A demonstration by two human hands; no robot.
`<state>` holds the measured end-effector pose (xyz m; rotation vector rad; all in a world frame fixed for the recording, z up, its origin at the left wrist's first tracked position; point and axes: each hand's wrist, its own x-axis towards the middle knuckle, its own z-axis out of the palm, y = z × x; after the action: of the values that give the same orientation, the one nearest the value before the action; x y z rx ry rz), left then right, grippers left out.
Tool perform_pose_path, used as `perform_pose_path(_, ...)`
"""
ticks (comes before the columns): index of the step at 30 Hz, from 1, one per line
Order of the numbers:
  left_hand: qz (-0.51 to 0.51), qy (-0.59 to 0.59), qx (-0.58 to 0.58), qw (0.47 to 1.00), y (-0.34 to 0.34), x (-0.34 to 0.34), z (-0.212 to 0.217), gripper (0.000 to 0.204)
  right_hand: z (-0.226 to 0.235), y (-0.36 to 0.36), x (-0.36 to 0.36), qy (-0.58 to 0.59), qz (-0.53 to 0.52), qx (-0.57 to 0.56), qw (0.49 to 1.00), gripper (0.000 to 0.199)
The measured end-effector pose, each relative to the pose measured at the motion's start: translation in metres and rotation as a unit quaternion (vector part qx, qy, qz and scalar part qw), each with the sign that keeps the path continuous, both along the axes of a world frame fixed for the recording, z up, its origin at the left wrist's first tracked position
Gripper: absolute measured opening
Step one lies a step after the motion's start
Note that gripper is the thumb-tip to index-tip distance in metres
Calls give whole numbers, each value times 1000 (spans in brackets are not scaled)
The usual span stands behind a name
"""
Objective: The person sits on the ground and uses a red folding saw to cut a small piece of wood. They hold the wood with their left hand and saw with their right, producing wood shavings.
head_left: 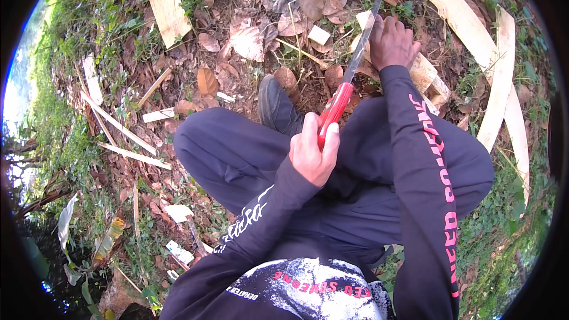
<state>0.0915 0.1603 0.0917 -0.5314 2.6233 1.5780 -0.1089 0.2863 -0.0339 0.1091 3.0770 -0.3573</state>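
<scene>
Long steel blade with a red plastic handle (349,80): it lies on a diagonal, handle end at about 7 o'clock and tip at about 1 o'clock, where the blade runs out of the top edge of the view. The left hand (314,148) is closed around the lower end of the red handle, thumb laid along it. The right hand (391,41) lies just to the 3 o'clock side of the blade, fingers curled down over a pale split block of wood (424,71), touching it. A dark shoe (275,106) sits at 9 o'clock from the handle. Pale wood strips (498,65) curve along the 3 o'clock edge; dry brown leaves (249,41) cover the ground (136,41) toward 11 o'clock, with open room there.
</scene>
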Motion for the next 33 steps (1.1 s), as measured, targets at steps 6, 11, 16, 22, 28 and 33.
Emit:
perform_pose_path(6, -4, 33, -6, 999, 9, -60, -20, 21, -12, 2, 2, 30, 19, 25, 999, 46)
perform_pose_path(11, 20, -18, 47, 999, 1, -10, -4, 20, -14, 3, 1, 80, 18, 34, 996, 43)
perform_pose_path(16, 21, -41, 52, 998, 1, -25, -1, 21, -5, 3, 1, -2, 0, 3, 1000, 52)
perform_pose_path(22, 10, 23, 39, 999, 4, -39, -13, 19, -11, 5, -2, 16, 0, 11, 1000, 51)
perform_pose_path(28, 15, -34, 40, 999, -2, -23, -2, 23, -14, 3, 3, 83, 11, 28, 996, 46)
perform_pose_path(33, -9, 35, -25, 999, 8, -57, -17, 23, -12, 3, 4, 45, 7, 20, 999, 45)
